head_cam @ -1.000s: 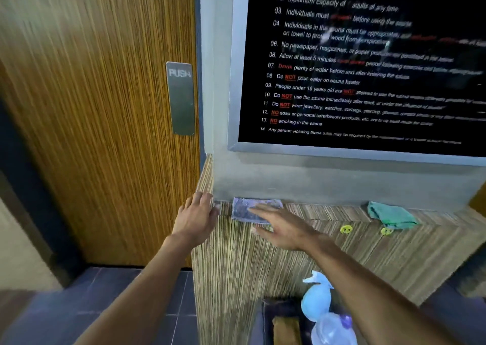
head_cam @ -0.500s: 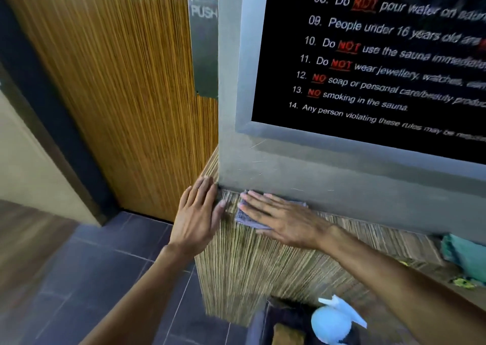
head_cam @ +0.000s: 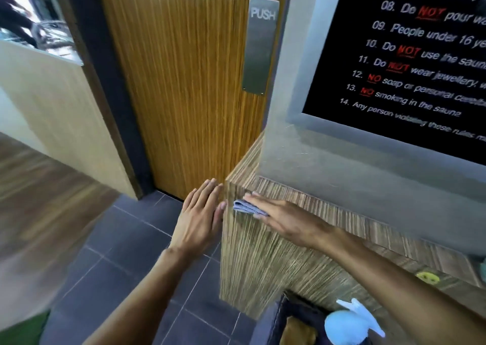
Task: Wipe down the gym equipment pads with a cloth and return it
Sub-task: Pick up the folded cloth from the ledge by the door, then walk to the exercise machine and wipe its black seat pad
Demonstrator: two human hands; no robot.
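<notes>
A small folded blue-grey cloth [head_cam: 243, 207] lies on the left end of a striped wooden ledge [head_cam: 342, 213]. My right hand [head_cam: 284, 219] rests flat on top of it with fingers stretched out, so only the cloth's left edge shows past my fingertips. My left hand [head_cam: 201, 218] is flat against the ledge's left corner, fingers extended and holding nothing. No gym pads are in view.
A wooden door [head_cam: 189, 81] with a metal PUSH plate [head_cam: 259, 44] stands left of the ledge. A black rules sign [head_cam: 420, 63] hangs above it. Below right are a blue spray bottle [head_cam: 347, 323] and a dark bin [head_cam: 289, 315]. Dark floor tiles [head_cam: 131, 252] lie underfoot.
The view has swung left and closer to the ledge corner. My right hand has slid left with the cloth toward the ledge's end; my left hand stays at the corner.
</notes>
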